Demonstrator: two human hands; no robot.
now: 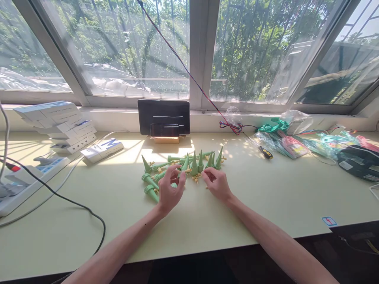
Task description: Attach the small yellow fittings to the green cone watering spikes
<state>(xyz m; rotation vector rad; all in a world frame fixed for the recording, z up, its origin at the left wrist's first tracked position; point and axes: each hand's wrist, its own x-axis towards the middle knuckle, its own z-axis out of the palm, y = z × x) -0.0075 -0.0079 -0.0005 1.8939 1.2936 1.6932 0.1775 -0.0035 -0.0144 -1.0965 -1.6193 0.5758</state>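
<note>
My left hand (171, 188) is curled, thumb and fingers closed round a green plastic watering spike (184, 165) that points up. A small yellow valve (188, 170) sticks out at its side, toward my right hand. My right hand (217, 184) is pinched just to the right; whatever lies between its fingertips is too small to make out. Several green spikes stand upright behind the hands, such as this cone (194, 165). More lie on their sides at the left, including a capped one (151, 192). Small yellow valves (196, 179) lie between the hands.
A dark tablet (164, 114) and a phone (164, 130) lean on a stand at the back. White boxes (65, 126) and a power strip (35, 183) with cables are at left. A screwdriver (265, 152), bagged items (293, 144) and a black case (359, 161) lie at right.
</note>
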